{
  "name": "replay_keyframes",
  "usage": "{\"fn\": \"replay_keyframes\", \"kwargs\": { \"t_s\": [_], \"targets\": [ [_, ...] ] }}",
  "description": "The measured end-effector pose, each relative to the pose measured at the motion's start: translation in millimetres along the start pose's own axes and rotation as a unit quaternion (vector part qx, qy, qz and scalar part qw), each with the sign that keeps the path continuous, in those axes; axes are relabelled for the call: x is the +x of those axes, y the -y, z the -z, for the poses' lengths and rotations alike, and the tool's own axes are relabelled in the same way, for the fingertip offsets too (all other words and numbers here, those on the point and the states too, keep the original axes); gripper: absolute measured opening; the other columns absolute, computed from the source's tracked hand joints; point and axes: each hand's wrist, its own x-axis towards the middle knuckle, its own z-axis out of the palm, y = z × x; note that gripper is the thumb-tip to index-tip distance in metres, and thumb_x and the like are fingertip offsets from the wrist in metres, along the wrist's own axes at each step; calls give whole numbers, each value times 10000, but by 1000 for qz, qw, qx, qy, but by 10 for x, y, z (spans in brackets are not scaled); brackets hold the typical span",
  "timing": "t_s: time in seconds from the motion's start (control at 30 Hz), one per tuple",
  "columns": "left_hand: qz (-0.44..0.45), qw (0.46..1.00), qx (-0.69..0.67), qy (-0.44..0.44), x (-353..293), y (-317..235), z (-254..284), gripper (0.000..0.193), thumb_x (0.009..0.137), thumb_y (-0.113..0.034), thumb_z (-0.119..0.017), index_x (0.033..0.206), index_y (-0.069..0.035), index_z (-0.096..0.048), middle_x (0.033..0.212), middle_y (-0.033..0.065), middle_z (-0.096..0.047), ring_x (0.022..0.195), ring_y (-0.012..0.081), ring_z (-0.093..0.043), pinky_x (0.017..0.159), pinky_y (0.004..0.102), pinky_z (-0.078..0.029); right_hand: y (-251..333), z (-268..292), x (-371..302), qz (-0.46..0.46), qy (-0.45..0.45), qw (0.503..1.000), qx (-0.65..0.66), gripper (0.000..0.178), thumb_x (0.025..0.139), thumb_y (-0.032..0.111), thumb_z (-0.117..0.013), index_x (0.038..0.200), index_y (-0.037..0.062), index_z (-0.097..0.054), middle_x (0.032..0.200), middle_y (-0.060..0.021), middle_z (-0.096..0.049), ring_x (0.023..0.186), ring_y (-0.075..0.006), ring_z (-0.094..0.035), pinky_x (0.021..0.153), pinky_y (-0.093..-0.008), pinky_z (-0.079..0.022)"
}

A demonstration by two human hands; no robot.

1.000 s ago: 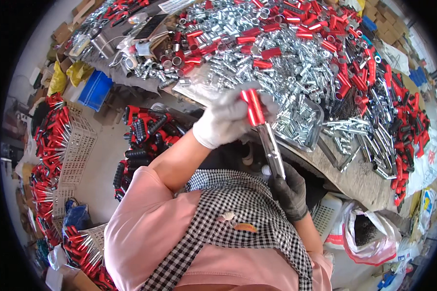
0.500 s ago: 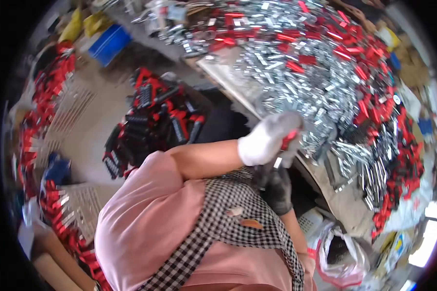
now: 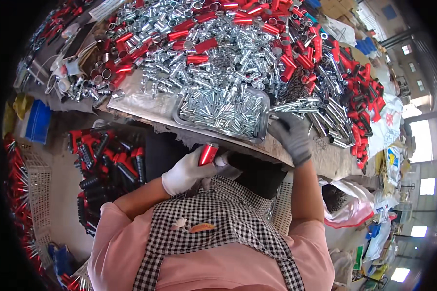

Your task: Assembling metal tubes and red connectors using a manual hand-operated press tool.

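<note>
My left hand (image 3: 188, 169), in a white glove, is closed around a short shiny red tube (image 3: 208, 154) in front of my checked apron. A pale, rounded end piece (image 3: 222, 160) shows beside that tube; whether the two are joined I cannot tell. At the bench edge, my right hand (image 3: 292, 137) wears a grey glove and reaches forward with its fingers apart. It is beside the right end of a metal tray (image 3: 264, 127) filled with small silver pins. Long silver rods (image 3: 301, 105) lie just beyond its fingertips, part of which are hidden.
Silver fittings (image 3: 218, 53) and red tubes (image 3: 286, 72) are heaped across the bench. Black-and-red handles (image 3: 366, 104) lie at its right end, with more handles (image 3: 107, 160) piled low on my left. A blue bin (image 3: 38, 121) stands far left; a plastic bag (image 3: 349, 203) hangs at right.
My view has swung toward the bench. My hands, close together before, are now apart: the left holds the red tube near my apron, and the right has gone out to the bench by the tray.
</note>
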Motion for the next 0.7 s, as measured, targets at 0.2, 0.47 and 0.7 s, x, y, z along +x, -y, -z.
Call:
{"fn": "replay_keyframes", "kwargs": {
  "t_s": [0.2, 0.47, 0.7],
  "targets": [
    [29, 999, 0, 32, -57, 264, 129, 395, 842, -57, -612, 1187, 61, -459, 712, 56, -564, 596, 140, -575, 566, 286, -499, -657, 217, 502, -72, 35, 960, -267, 402, 814, 382, -721, 1105, 106, -702, 1028, -176, -708, 951, -341, -676, 880, -421, -517],
    [3, 999, -4, -54, -71, 98, 167, 174, 816, -67, -712, 783, -21, -548, 614, 38, -560, 498, 115, -556, 477, 256, -468, -649, 511, 481, -138, 48, 943, -298, 349, 796, 323, -724, 1040, 73, -731, 991, -188, -709, 914, -347, -678, 838, -415, -525],
    [5, 991, 109, -78, 41, 48, 147, 229, 778, -94, -797, 792, -44, -573, 661, 14, -585, 493, 86, -560, 461, 228, -444, -598, 386, 500, -124, -36, 972, -196, 643, 793, 488, -726, 1211, 10, -624, 1103, -221, -686, 1021, -331, -666, 910, -408, -504]
  ]
}}
